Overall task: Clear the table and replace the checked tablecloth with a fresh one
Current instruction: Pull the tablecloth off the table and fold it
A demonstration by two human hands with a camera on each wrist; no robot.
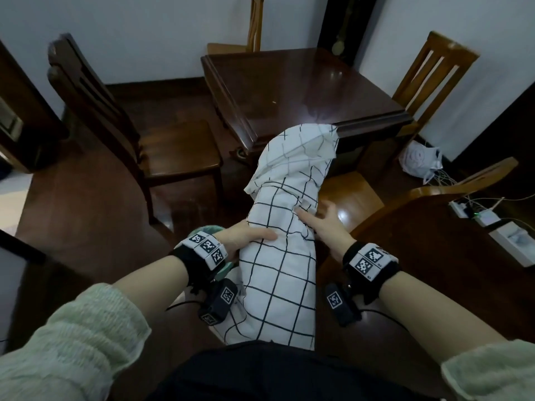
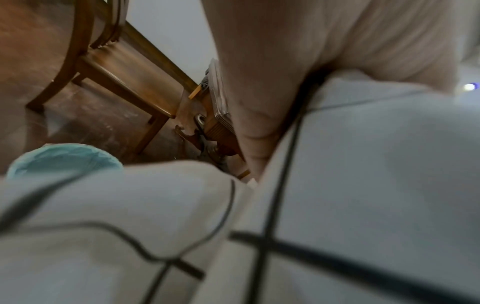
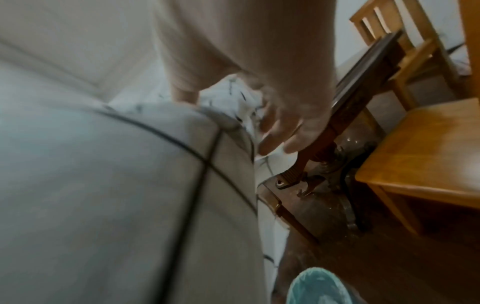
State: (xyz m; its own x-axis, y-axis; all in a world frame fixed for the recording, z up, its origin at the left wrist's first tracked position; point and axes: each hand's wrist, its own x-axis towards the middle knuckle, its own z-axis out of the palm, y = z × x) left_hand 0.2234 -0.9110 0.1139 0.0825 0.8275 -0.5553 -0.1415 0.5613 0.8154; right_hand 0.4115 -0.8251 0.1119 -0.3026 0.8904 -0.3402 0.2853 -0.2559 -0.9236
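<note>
A: What takes up the most room?

B: The dark wooden table [image 1: 304, 91], at about one o'clock from the middle of the head view, its top bare and glossy. Next in size, the dark wooden chair [image 1: 139, 134] at ten o'clock and a lighter wooden chair [image 1: 434, 70] at two o'clock.

A: And the checked tablecloth [image 1: 286, 227]?

B: Gathered into a long white bundle with black grid lines. Its far end lies over the table's near corner, at twelve o'clock from the hands; the rest runs down toward six o'clock, to the person's body.

A: The hands?

B: The left hand [image 1: 246, 238] grips the bundle from nine o'clock, thumb across the top, fingers wrapped beneath. The right hand [image 1: 318, 221] lies against the cloth's three o'clock side, fingers straight and spread, clamped on nothing.

A: Anything smaller?

B: A teal-lined bin [image 2: 64, 158] just below the left wrist, and a white plastic bag [image 1: 419, 160] on the floor at three o'clock.
</note>
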